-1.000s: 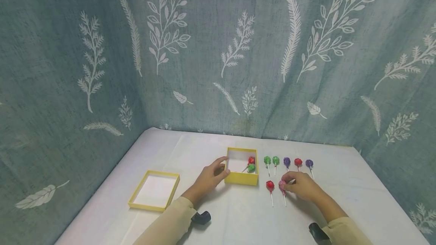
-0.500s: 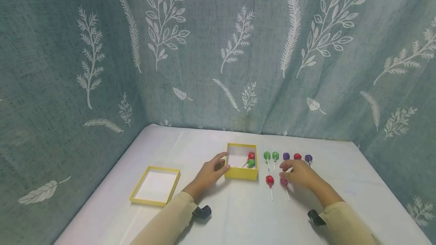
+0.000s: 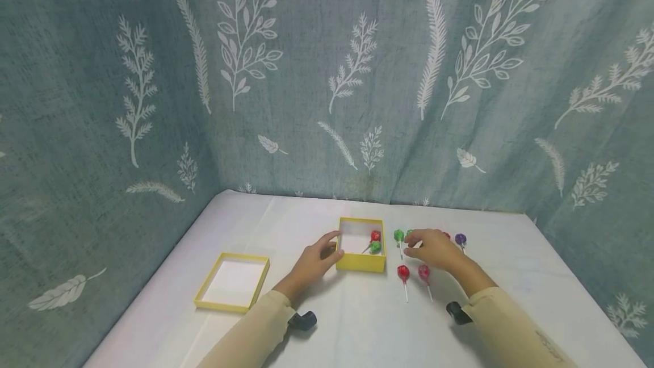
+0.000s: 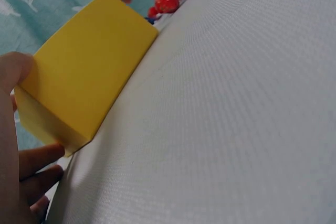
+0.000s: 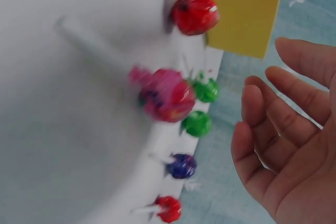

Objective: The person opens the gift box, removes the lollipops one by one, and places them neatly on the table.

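Note:
In the head view, my left hand (image 3: 315, 262) holds the near left corner of an uncovered yellow box (image 3: 360, 263). The left wrist view shows its thumb on the box's front face and fingers along the side. A red lollipop (image 3: 375, 235) and a green lollipop (image 3: 375, 246) lie inside. My right hand (image 3: 436, 251) hovers over the back row of lollipops with relaxed fingers and nothing between them, hiding some. Nearer me lie another red lollipop (image 3: 403, 272) and a pink lollipop (image 3: 424, 273). A green lollipop (image 3: 399, 235) lies just left of the right fingertips.
A yellow box lid (image 3: 223, 305) lies inside up on the white-covered table (image 3: 352, 322), left of the box. A purple lollipop (image 3: 461, 239) ends the back row at the right. A patterned curtain (image 3: 306, 84) stands behind the table.
My right hand has let go of the pink lollipop, which stays on the table slightly turned, and has moved up and left over the back row. The left hand stays at the box.

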Action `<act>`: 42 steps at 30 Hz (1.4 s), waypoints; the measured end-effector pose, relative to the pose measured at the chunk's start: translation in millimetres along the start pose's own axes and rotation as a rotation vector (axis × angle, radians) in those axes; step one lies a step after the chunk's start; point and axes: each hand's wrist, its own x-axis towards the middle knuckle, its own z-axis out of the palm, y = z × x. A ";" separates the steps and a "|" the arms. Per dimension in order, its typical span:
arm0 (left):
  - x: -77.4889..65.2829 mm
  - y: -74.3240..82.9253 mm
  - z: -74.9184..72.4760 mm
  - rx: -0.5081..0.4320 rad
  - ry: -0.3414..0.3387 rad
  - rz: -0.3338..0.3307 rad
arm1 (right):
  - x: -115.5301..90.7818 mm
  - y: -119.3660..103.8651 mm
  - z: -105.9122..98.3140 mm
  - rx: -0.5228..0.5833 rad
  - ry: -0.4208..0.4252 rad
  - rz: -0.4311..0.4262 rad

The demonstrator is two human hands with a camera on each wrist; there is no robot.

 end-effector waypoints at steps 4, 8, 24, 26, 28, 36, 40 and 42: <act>-0.3 -2.3 0.5 -0.006 -0.001 -0.007 | 9.0 -12.0 1.8 0.008 -0.006 -0.005; -1.8 -2.2 0.4 -0.003 0.000 -0.010 | 18.0 -22.0 5.2 0.014 -0.002 -0.024; -2.9 -2.5 1.2 -0.002 -0.001 0.005 | 49.6 -52.9 22.9 -0.059 0.045 -0.079; -2.7 -2.9 0.7 -0.004 -0.005 0.006 | 53.7 -55.1 26.5 -0.078 0.026 -0.064; -2.9 -3.1 0.4 -0.002 -0.008 0.003 | 57.6 -56.0 30.7 -0.117 0.003 -0.053; -2.7 -1.8 1.3 -0.007 -0.017 -0.018 | 61.0 -61.5 43.8 -0.319 0.001 -0.076; -2.9 -2.1 1.0 -0.008 -0.016 -0.008 | 61.3 -67.6 45.5 -0.394 0.000 -0.066; -2.7 -2.2 0.6 -0.009 -0.014 0.002 | 61.6 -70.8 45.5 -0.421 -0.003 -0.061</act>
